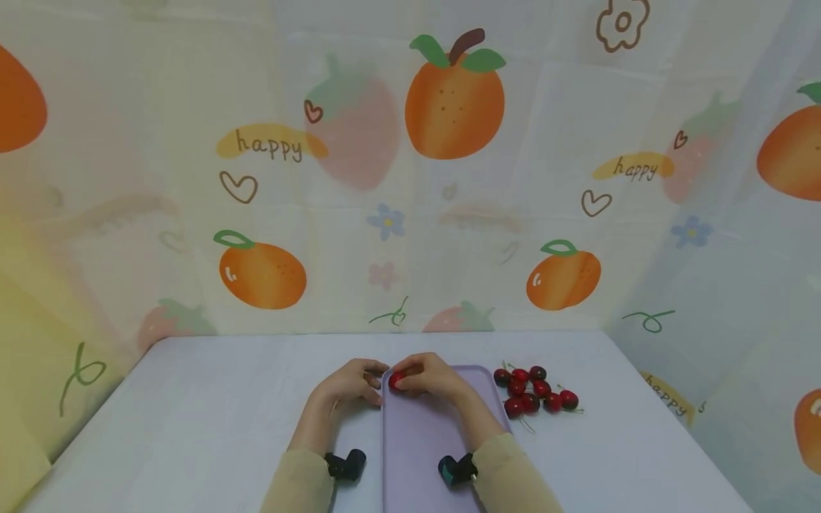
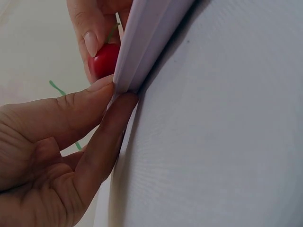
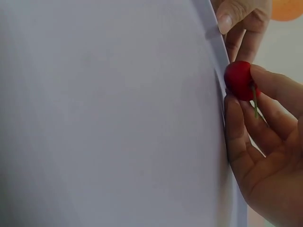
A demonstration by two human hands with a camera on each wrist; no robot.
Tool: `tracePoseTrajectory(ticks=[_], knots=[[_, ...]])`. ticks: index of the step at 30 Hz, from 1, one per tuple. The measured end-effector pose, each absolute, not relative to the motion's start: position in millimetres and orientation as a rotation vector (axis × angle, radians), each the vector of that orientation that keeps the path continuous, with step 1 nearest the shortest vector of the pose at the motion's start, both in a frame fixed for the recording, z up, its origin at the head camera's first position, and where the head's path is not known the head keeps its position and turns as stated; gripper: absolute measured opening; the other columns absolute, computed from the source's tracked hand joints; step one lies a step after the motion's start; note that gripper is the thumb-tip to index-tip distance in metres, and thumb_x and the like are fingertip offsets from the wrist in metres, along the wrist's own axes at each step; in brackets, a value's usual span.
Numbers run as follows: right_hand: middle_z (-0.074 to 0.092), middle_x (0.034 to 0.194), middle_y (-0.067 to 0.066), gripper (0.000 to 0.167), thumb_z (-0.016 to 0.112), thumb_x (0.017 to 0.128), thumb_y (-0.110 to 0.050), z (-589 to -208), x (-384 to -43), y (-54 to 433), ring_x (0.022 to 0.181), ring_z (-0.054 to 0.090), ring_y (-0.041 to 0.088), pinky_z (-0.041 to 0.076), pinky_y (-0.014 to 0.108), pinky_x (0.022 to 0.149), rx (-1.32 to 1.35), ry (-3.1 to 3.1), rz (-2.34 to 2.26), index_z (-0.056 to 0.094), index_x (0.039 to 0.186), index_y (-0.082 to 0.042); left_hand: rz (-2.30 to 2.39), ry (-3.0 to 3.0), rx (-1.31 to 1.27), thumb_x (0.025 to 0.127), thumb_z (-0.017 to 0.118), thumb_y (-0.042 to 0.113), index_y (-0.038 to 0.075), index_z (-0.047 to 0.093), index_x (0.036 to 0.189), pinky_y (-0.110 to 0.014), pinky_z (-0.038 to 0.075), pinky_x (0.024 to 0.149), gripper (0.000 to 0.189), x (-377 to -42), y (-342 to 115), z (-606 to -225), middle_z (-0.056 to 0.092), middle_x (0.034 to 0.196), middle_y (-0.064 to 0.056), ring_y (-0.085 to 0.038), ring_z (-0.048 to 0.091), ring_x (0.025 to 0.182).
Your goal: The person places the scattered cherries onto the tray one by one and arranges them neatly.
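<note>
A lavender rectangular tray (image 1: 417, 442) lies on the white table between the two forearms. My right hand (image 1: 434, 375) is over its far left corner and pinches a red cherry (image 3: 240, 79) between thumb and fingers. The green stem of that cherry shows in both wrist views. At the tray's left edge, my left hand (image 1: 349, 382) pinches the rim. In the left wrist view its thumb (image 2: 71, 111) lies on one side of the rim and a finger on the other, close to the cherry.
Several dark red cherries (image 1: 529, 403) with stems lie in a loose group on the white table (image 1: 224, 427), right of the tray. A fruit-printed cloth (image 1: 449, 249) hangs behind and beside the table. Each wrist carries a small black camera (image 1: 349, 465).
</note>
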State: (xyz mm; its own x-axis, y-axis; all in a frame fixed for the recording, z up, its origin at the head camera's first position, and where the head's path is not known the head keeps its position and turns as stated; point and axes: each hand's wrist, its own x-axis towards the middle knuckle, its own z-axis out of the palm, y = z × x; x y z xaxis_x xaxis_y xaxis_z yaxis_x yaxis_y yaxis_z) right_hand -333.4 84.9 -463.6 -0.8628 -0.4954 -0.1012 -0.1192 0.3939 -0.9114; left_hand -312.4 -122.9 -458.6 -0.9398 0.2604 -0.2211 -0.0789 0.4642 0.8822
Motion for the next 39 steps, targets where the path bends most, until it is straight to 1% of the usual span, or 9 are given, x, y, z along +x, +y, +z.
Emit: tracePoseTrajectory(ticks=[5, 8, 12, 15, 22, 31, 35, 39], knots=[[0.071, 0.109, 0.016, 0.029, 0.068, 0.089, -0.010, -462, -333, 84, 0.080, 0.061, 0.010, 0.054, 0.024, 0.069, -0.577, 2.300, -1.423, 0.070, 0.117, -0.003, 1.472, 2.386, 0.165, 0.068, 0.079, -0.006, 0.003, 0.063, 0.127, -0.029, 0.054, 0.075, 0.061, -312, -124, -459, 0.067, 0.105, -0.011, -0.018, 0.060, 0.086], [0.071, 0.112, 0.017, 0.030, 0.067, 0.089, -0.008, -460, -332, 84, 0.081, 0.062, 0.009, 0.055, 0.025, 0.070, -0.583, 2.300, -1.418, 0.070, 0.118, -0.002, 1.473, 2.381, 0.154, 0.068, 0.079, -0.006, 0.003, 0.063, 0.127, -0.029, 0.055, 0.077, 0.062, -313, -124, -460, 0.068, 0.107, -0.011, -0.019, 0.060, 0.088], [0.070, 0.117, 0.016, 0.030, 0.066, 0.090, -0.008, -460, -333, 85, 0.084, 0.061, 0.011, 0.056, 0.027, 0.072, -0.597, 2.353, -1.398, 0.070, 0.120, -0.005, 1.472, 2.386, 0.141, 0.069, 0.079, -0.006, 0.004, 0.064, 0.127, -0.029, 0.055, 0.077, 0.061, -315, -123, -461, 0.068, 0.107, -0.011, -0.019, 0.060, 0.088], [0.071, 0.117, 0.015, 0.029, 0.066, 0.091, -0.008, -460, -334, 86, 0.084, 0.060, 0.011, 0.055, 0.026, 0.072, -0.597, 2.392, -1.393, 0.070, 0.120, -0.008, 1.472, 2.391, 0.133, 0.068, 0.079, -0.007, 0.004, 0.064, 0.126, -0.029, 0.055, 0.077, 0.061, -315, -122, -463, 0.068, 0.105, -0.011, -0.019, 0.060, 0.086], [0.070, 0.118, 0.020, 0.031, 0.066, 0.088, -0.002, -459, -334, 89, 0.085, 0.063, 0.014, 0.055, 0.028, 0.071, -0.615, 2.396, -1.451, 0.069, 0.119, -0.002, 1.469, 2.396, 0.115, 0.068, 0.079, -0.008, 0.005, 0.064, 0.126, -0.029, 0.054, 0.075, 0.061, -315, -121, -464, 0.067, 0.105, -0.010, -0.019, 0.059, 0.088], [0.071, 0.116, 0.020, 0.028, 0.065, 0.088, -0.003, -457, -333, 91, 0.085, 0.066, 0.013, 0.057, 0.029, 0.073, -0.544, 2.428, -1.448, 0.070, 0.116, -0.001, 1.460, 2.407, 0.117, 0.068, 0.079, -0.007, 0.005, 0.064, 0.126, -0.028, 0.052, 0.075, 0.062, -314, -121, -465, 0.067, 0.103, -0.009, -0.019, 0.058, 0.088], [0.070, 0.118, 0.020, 0.029, 0.066, 0.088, -0.004, -458, -334, 93, 0.088, 0.068, 0.016, 0.059, 0.031, 0.073, -0.535, 2.448, -1.446, 0.070, 0.116, 0.000, 1.470, 2.400, 0.122, 0.068, 0.078, -0.008, 0.005, 0.064, 0.126, -0.028, 0.052, 0.075, 0.061, -314, -121, -464, 0.067, 0.104, -0.009, -0.020, 0.058, 0.088], [0.070, 0.119, 0.020, 0.028, 0.066, 0.088, -0.005, -456, -336, 98, 0.089, 0.070, 0.019, 0.059, 0.032, 0.071, -0.548, 2.484, -1.429, 0.070, 0.115, 0.000, 1.479, 2.394, 0.127, 0.068, 0.077, -0.009, 0.005, 0.064, 0.126, -0.027, 0.052, 0.074, 0.061, -314, -122, -464, 0.066, 0.103, -0.009, -0.020, 0.057, 0.088]])
